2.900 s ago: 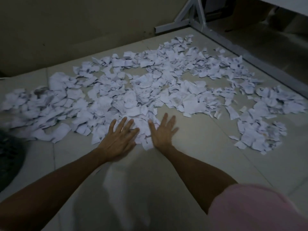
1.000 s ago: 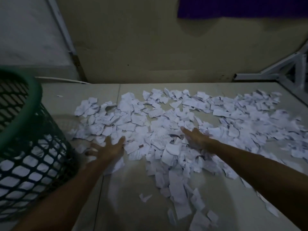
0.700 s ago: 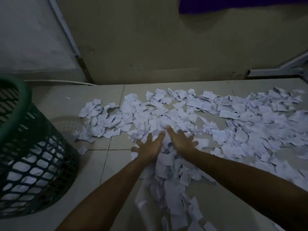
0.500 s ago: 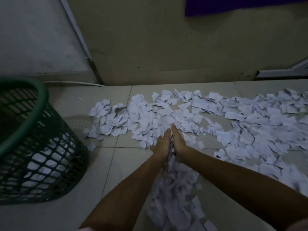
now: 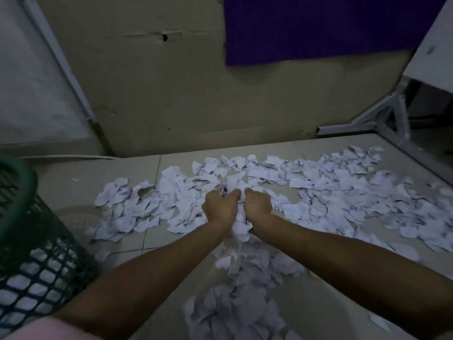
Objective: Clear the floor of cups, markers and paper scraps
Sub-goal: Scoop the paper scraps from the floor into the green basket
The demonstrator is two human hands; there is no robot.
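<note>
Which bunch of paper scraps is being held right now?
The bunch squeezed between the left hand and right hand; the rest lie loose on the floor.

Head view, downward, near floor point(image 5: 73, 173)

dim light | beige wall point(image 5: 171, 94) | tiled floor point(image 5: 98, 173) | purple cloth point(image 5: 318, 28)

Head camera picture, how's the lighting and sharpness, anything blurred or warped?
Head view: dim, bluish light; the paper scraps read pale but soft. The left hand and right hand are fairly sharp; the green basket and the frame's edges smear. The wide angle bends the white door frame.
</note>
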